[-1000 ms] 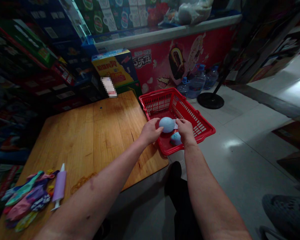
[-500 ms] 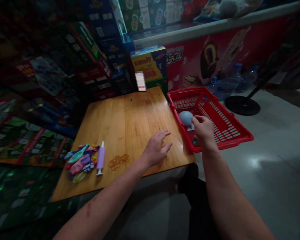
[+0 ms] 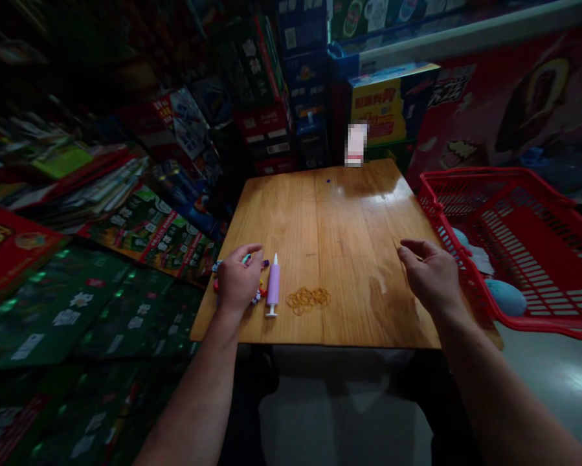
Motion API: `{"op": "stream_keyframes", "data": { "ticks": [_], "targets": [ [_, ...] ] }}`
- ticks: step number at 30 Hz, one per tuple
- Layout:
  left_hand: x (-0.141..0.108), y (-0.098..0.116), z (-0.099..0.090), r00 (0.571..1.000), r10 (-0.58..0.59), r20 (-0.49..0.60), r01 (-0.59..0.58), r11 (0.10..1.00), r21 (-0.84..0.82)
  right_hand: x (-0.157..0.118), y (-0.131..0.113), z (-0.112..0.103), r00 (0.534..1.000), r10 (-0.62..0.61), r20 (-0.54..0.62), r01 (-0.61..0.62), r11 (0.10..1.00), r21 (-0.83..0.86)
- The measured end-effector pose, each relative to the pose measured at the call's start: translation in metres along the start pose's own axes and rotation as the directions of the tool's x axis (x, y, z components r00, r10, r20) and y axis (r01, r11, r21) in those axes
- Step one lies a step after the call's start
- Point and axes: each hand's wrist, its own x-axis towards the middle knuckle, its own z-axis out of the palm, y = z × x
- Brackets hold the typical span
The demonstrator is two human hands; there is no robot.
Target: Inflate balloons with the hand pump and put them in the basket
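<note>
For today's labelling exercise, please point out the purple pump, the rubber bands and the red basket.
Purple pump [image 3: 273, 285]: head view, middle of its barrel.
Rubber bands [image 3: 309, 299]: head view, middle of the pile.
Red basket [image 3: 543, 241]: head view, bare inner surface.

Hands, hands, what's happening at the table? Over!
Left hand over balloons, hiding most. Right hand near red basket. Pump and rubber bands lie between hands.
</note>
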Motion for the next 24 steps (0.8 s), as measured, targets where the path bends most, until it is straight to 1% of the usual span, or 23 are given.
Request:
{"op": "stream_keyframes", "data": {
  "ticks": [1,3,4,6,8,10,13,15,17,18,19,20,21,22,23,24],
  "targets": [
    [0.007,-0.019,-0.011,0.999,-0.022,-0.041,0.024,0.999,0.045,-0.003,-0.004,0.009,1.0,-0.002,0.016,0.003,1.0,-0.01],
    [0.017,-0.051,-0.029,0.996,-0.051,-0.07,0.061,0.989,0.138,-0.009,-0.01,0.027,0.999,-0.005,0.053,0.007,1.0,-0.025],
    [0.02,-0.064,-0.034,0.995,-0.062,-0.073,0.074,0.981,0.182,-0.012,-0.013,0.036,0.997,-0.006,0.073,0.008,1.0,-0.03],
    [0.024,-0.084,-0.041,0.997,-0.052,-0.054,0.064,0.96,0.273,-0.017,-0.018,0.051,0.993,-0.005,0.117,0.009,1.0,-0.03],
    [0.026,-0.095,-0.042,1.0,-0.016,-0.022,0.023,0.934,0.357,-0.023,-0.023,0.064,0.989,-0.003,0.149,0.007,1.0,-0.025],
    [0.027,-0.102,-0.04,1.0,-0.003,0.02,-0.006,0.913,0.408,-0.028,-0.027,0.076,0.985,-0.006,0.172,0.007,1.0,-0.009],
    [0.03,-0.105,-0.038,0.996,-0.026,0.087,-0.014,0.902,0.431,-0.034,-0.033,0.089,0.98,-0.012,0.199,0.004,0.999,0.041],
    [0.033,-0.104,-0.039,0.997,-0.007,0.077,-0.025,0.913,0.407,-0.037,-0.037,0.095,0.977,-0.011,0.212,-0.004,0.997,0.074],
    [0.035,-0.098,-0.042,0.999,0.036,0.014,-0.039,0.945,0.324,-0.039,-0.042,0.1,0.977,-0.02,0.212,-0.001,0.995,0.097],
    [0.035,-0.094,-0.043,0.999,0.045,-0.015,-0.04,0.968,0.248,-0.04,-0.044,0.102,0.978,-0.03,0.206,0.007,0.994,0.111],
    [0.034,-0.089,-0.043,0.999,0.037,-0.027,-0.033,0.989,0.143,-0.042,-0.047,0.104,0.978,-0.043,0.202,0.016,0.991,0.134],
    [0.032,-0.083,-0.041,1.0,0.011,-0.02,-0.011,1.0,0.004,-0.044,-0.05,0.106,0.977,-0.052,0.207,0.017,0.985,0.17],
    [0.029,-0.077,-0.037,1.0,-0.028,0.01,0.029,0.987,-0.16,-0.046,-0.052,0.108,0.971,-0.055,0.231,0.003,0.976,0.219],
    [0.025,-0.069,-0.032,0.996,-0.067,0.064,0.085,0.938,-0.336,-0.049,-0.055,0.11,0.959,-0.045,0.28,-0.036,0.96,0.278],
    [0.02,-0.062,-0.026,0.987,-0.098,0.127,0.149,0.855,-0.497,-0.053,-0.057,0.111,0.935,-0.027,0.354,-0.103,0.934,0.342],
    [0.015,-0.053,-0.019,0.973,-0.108,0.202,0.212,0.761,-0.614,-0.057,-0.058,0.113,0.892,-0.003,0.452,-0.198,0.896,0.397]
  ]
}}
